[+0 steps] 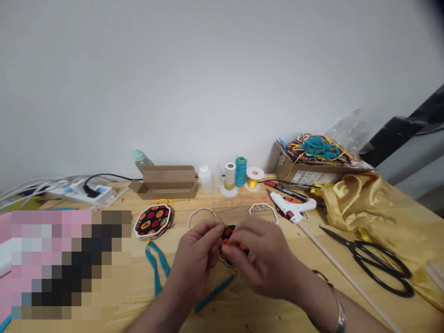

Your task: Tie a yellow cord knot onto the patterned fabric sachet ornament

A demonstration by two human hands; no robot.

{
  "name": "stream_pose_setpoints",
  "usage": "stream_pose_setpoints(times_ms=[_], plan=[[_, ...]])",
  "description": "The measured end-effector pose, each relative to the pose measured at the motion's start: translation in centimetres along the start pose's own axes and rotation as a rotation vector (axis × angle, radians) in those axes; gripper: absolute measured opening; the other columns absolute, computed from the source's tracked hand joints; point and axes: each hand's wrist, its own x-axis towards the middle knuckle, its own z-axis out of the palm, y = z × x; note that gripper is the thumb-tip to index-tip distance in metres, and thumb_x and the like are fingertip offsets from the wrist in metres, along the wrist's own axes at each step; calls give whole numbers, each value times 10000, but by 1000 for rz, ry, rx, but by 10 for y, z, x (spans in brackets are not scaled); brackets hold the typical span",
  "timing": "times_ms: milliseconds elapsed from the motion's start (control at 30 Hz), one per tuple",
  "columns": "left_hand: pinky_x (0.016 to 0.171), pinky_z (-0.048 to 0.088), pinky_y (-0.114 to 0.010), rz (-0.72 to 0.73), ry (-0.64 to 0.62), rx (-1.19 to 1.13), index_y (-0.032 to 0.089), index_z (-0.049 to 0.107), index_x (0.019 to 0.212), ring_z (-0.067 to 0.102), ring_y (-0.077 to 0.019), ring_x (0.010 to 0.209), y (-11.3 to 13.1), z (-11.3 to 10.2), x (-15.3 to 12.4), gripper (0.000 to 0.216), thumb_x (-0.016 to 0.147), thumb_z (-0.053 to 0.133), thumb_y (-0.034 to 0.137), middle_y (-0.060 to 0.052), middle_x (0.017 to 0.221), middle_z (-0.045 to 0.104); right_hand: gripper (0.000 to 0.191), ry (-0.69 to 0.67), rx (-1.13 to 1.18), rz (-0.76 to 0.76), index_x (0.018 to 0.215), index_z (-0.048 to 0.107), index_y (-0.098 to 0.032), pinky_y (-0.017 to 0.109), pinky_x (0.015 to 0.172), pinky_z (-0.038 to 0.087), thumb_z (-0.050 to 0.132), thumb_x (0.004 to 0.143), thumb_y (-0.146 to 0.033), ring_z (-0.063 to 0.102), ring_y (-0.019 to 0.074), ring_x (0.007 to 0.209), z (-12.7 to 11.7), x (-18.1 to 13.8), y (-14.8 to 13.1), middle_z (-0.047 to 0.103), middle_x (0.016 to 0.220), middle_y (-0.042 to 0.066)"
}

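Note:
Both of my hands meet over the middle of the wooden table. My left hand pinches the edge of a small black fabric ornament with red and orange flowers and a thin gold cord. My right hand is closed on the ornament's other side and hides most of it. A teal cord trails from under my hands toward me. A stack of matching flowered ornaments lies just left of my hands.
A thin ring and a wooden cut-out frame lie behind my hands. A white glue gun, black scissors, gold fabric, thread spools, two cardboard boxes and a second teal cord surround them.

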Motion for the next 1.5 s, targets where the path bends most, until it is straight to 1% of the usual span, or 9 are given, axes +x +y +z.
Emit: stream_pose_setpoints(times_ms=[100, 267, 567, 767, 900, 1133, 1267, 1367, 1500], plan=[[346, 159, -126, 16, 10, 46, 140, 610, 686, 261, -7, 368, 0, 3, -2, 150, 655, 702, 254, 88, 431, 392, 129, 159, 276, 314, 794, 583, -175, 283, 709, 412, 498, 833, -264, 540, 149, 791, -1, 6, 8, 606, 794, 36], [347, 167, -125, 30, -12, 164, 121, 652, 700, 258, -5, 367, -2, 7, -5, 146, 661, 694, 254, 82, 412, 406, 145, 17, 706, 538, 810, 548, -177, 226, 582, 444, 568, 781, -317, 561, 117, 665, 14, 7, 15, 597, 732, 3], [355, 173, -125, 61, -103, 229, 144, 676, 744, 254, -9, 386, -6, 6, -5, 139, 709, 658, 278, 78, 431, 401, 128, 0, 708, 619, 674, 518, -171, 181, 449, 339, 517, 786, -233, 441, 72, 492, 11, 9, 16, 489, 554, -45], [348, 154, -130, 33, -132, 257, 146, 670, 736, 255, -4, 379, -6, 6, -6, 153, 717, 655, 297, 69, 451, 436, 139, 7, 690, 614, 634, 525, -161, 195, 497, 353, 516, 768, -200, 453, 80, 531, 6, 11, 17, 502, 557, -39], [349, 137, -141, 41, -132, 277, 142, 668, 728, 225, -8, 373, -7, 4, -6, 151, 714, 656, 292, 83, 419, 378, 145, 6, 662, 601, 627, 531, -156, 195, 509, 352, 527, 764, -204, 453, 80, 548, 7, 11, 18, 502, 567, -37], [359, 142, -153, 43, -94, 270, 131, 655, 713, 225, -19, 384, -6, 5, -6, 174, 715, 648, 305, 79, 421, 361, 209, -70, 802, 662, 661, 553, -149, 185, 461, 344, 507, 791, -306, 429, 70, 507, 6, 12, 21, 494, 571, -31], [358, 144, -150, 42, -91, 260, 136, 657, 724, 216, -17, 379, -5, 6, -7, 166, 712, 649, 301, 82, 419, 359, 131, -121, 882, 698, 742, 590, -138, 193, 493, 392, 589, 718, -267, 493, 83, 552, 4, 13, 20, 563, 650, -8], [364, 149, -153, 44, -97, 281, 139, 646, 721, 229, -19, 387, -6, 4, -6, 176, 718, 643, 315, 78, 438, 370, 107, -95, 849, 709, 733, 588, -134, 193, 485, 389, 600, 692, -233, 491, 83, 541, 4, 13, 20, 558, 632, -12], [366, 153, -156, 51, -105, 314, 141, 649, 718, 239, -26, 394, -6, 2, -6, 188, 712, 644, 328, 76, 437, 366, 73, -96, 719, 628, 679, 586, -139, 196, 505, 374, 554, 719, -191, 473, 83, 552, 2, 12, 21, 542, 604, -19]])
